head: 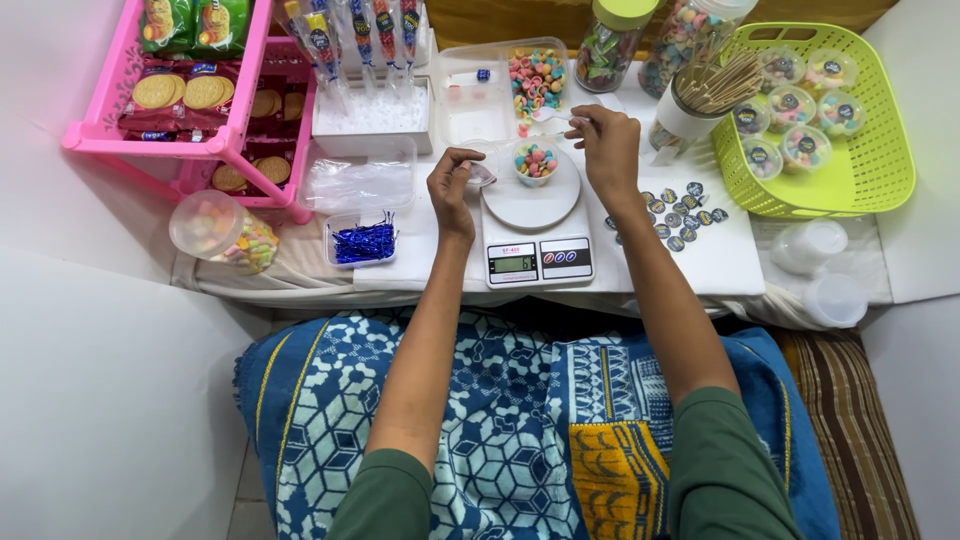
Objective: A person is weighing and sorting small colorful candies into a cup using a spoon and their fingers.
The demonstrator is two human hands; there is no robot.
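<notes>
Two bare hands work over a small kitchen scale [538, 232] that sits near the front edge of the white-covered table [735, 262], about midway along it. On the scale's round plate stands a small clear cup [536, 162] filled with pastel candies. The left hand [453, 188] is just left of the cup, its fingers curled narrowly and pinching a small clear piece [481, 174] that looks like a lid, held beside the cup's rim. The right hand [607, 147] is raised just right of the cup, fingers drawn together on a small clear plastic spoon [553, 117] that reaches toward the open clear tray [537, 80] of mixed candies behind the scale.

Right of the scale, a scatter of round dark stickers [680, 214] lies on the white cover. At the back right edge a lime-green basket [868, 172] holds several filled, lidded cups, and a holder of wooden sticks [706, 92] stands just beside its left side. Two empty clear cups [822, 265] sit near the front right corner. Toward the left, a small tray of blue twist ties [363, 241] lies near the front edge, with a clear jar of candies [222, 231] tipped on its side further left. A pink rack [187, 122] with packs of round biscuits fills the back left corner
</notes>
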